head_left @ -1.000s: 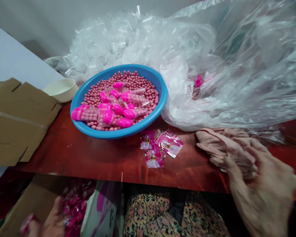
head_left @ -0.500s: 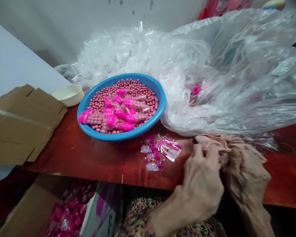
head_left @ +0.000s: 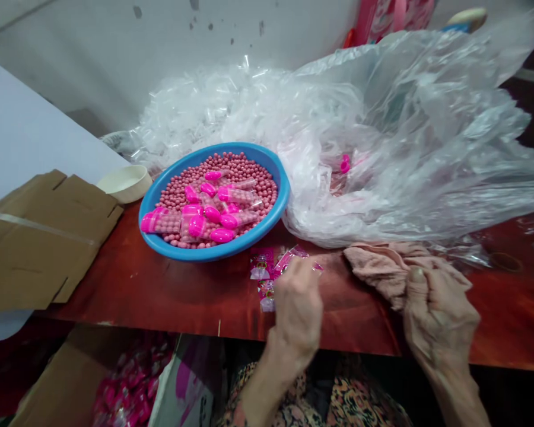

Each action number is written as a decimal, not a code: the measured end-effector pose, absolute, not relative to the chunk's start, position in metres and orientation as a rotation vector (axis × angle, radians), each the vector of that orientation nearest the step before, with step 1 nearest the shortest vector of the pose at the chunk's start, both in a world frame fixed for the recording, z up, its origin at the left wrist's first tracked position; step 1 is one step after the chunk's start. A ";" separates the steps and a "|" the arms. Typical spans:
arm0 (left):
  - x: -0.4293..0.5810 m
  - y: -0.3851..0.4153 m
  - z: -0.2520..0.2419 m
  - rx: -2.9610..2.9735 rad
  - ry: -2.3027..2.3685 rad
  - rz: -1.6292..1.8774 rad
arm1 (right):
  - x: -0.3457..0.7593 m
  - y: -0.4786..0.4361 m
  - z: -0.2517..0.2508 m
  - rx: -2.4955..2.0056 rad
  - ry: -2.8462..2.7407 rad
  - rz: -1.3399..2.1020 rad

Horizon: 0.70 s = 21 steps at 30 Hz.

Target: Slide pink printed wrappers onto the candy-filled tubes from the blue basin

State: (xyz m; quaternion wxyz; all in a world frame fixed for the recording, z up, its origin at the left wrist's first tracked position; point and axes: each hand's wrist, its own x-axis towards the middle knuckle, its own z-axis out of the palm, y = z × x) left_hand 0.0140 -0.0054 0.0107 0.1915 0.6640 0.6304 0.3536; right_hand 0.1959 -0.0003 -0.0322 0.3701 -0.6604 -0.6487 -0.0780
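My left hand (head_left: 299, 308) is over the small pink printed packets (head_left: 263, 264) near the middle of the table. Its fingers point away from me, blurred and partly hidden, so what they hold, if anything, does not show. On the right, my right hand (head_left: 440, 317) is closed on the edge of a crumpled pink cloth (head_left: 378, 267), thumb on top. A blue basin (head_left: 213, 254) stands beyond the packets, full of pink beads (head_left: 260, 178). On the beads lie several clear tubes with bright pink caps (head_left: 222, 235), filled with beads.
Clear plastic bags (head_left: 409, 160) and a heap of clear plastic pieces (head_left: 196, 107) fill the back of the table. A white bowl (head_left: 127, 184) and flattened cardboard (head_left: 40, 243) are at left. Below the edge, an open carton (head_left: 62, 367) holds pink wrapped items (head_left: 131, 379).
My left hand has left the cloth and moved left to the packets. My right hand stays on the cloth. The view has shifted slightly.
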 end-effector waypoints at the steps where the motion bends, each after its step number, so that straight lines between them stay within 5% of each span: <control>1: 0.000 -0.008 0.009 1.818 1.904 1.019 | 0.196 0.000 -0.033 -1.696 -1.650 -0.200; 6: -0.051 -0.012 -0.003 1.701 2.288 1.027 | 0.196 0.001 -0.035 -1.666 -1.608 -0.226; 21: -0.065 -0.008 -0.014 1.632 2.267 1.151 | 0.195 0.000 -0.032 -1.618 -1.586 -0.195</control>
